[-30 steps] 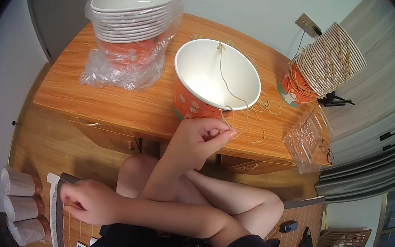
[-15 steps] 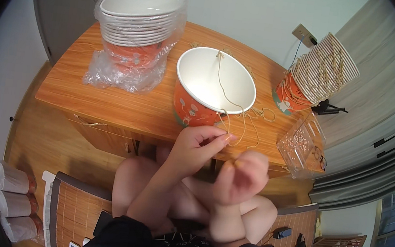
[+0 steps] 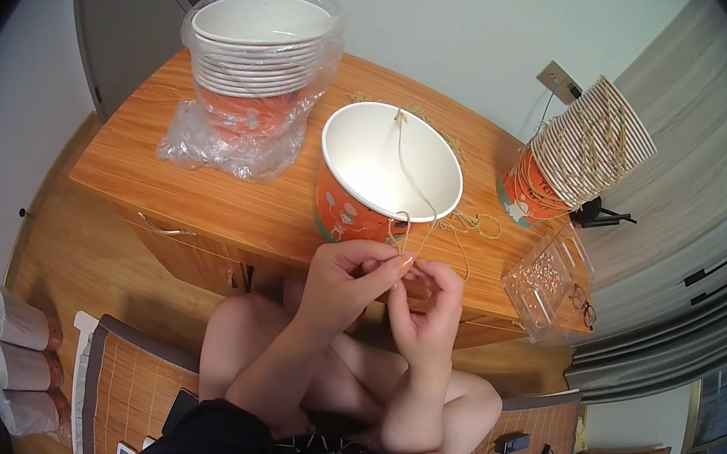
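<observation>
An orange paper bucket (image 3: 350,203) with a white rim and white inside stands upright near the table's front edge. Tan twine (image 3: 401,116) is fastened at the far side of its rim and runs across the opening to the near side, where it loops. Just in front of the bucket, my left hand (image 3: 340,283) pinches the twine between thumb and forefinger. My right hand (image 3: 431,312) meets it there, its thumb and fingertips closed on the twine too. How the strands cross between the fingertips is partly hidden.
On the wooden table (image 3: 221,205), a plastic-wrapped bucket stack (image 3: 251,68) stands left and a twine-strung stack (image 3: 586,150) right. A clear box (image 3: 547,281) with small pieces sits at the right edge, beside glasses (image 3: 583,306). Wrapped buckets (image 3: 20,366) lie at lower left.
My right hand has come up and left from the lower right, and its fingertips now join my left hand at the twine. The left hand keeps its pinch.
</observation>
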Demonstrator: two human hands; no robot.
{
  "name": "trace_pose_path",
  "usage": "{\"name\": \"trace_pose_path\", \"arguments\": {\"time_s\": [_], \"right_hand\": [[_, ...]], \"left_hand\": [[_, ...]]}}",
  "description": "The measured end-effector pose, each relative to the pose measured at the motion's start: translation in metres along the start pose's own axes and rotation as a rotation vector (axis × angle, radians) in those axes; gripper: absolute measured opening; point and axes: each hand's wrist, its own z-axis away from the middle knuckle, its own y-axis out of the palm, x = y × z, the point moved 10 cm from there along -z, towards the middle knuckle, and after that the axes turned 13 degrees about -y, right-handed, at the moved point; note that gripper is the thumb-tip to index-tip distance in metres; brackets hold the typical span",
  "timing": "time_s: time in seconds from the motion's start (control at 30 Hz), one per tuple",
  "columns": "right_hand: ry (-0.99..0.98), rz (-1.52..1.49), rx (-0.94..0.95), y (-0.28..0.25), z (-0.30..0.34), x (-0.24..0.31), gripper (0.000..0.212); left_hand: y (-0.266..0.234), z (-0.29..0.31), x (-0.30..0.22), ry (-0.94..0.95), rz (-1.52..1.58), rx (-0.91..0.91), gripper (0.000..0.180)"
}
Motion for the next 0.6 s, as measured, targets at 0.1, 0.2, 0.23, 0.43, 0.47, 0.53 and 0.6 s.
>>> {"name": "trace_pose_path", "arguments": {"time_s": [0.1, 0.2, 0.23, 0.43, 0.47, 0.53, 0.6], "right_hand": [[0.040, -0.003, -0.014, -0.004, -0.002, -0.001, 0.032], [0.152, 0.029, 0.034, -0.007, -0.008, 0.002, 0.020], [0.151, 0.024, 0.033, -0.008, -0.010, 0.003, 0.020], [-0.026, 0.099, 0.036, -0.020, -0.018, 0.021, 0.009], [-0.064, 0.110, 0.017, -0.024, -0.019, 0.024, 0.010], [-0.104, 0.115, -0.004, -0.028, -0.019, 0.028, 0.012], [-0.133, 0.139, -0.007, -0.031, -0.018, 0.029, 0.014]], "left_hand": [[0.001, 0.000, 0.000, -0.019, 0.037, 0.002, 0.006], [-0.001, -0.007, 0.012, -0.061, 0.013, 0.042, 0.006], [-0.002, -0.007, 0.011, -0.059, 0.009, 0.039, 0.006], [0.015, -0.006, 0.014, -0.176, 0.106, 0.089, 0.012], [0.022, -0.007, 0.025, -0.263, 0.205, 0.142, 0.013], [0.025, -0.007, 0.037, -0.347, 0.300, 0.191, 0.014], [0.032, -0.006, 0.045, -0.398, 0.418, 0.282, 0.017]]}}
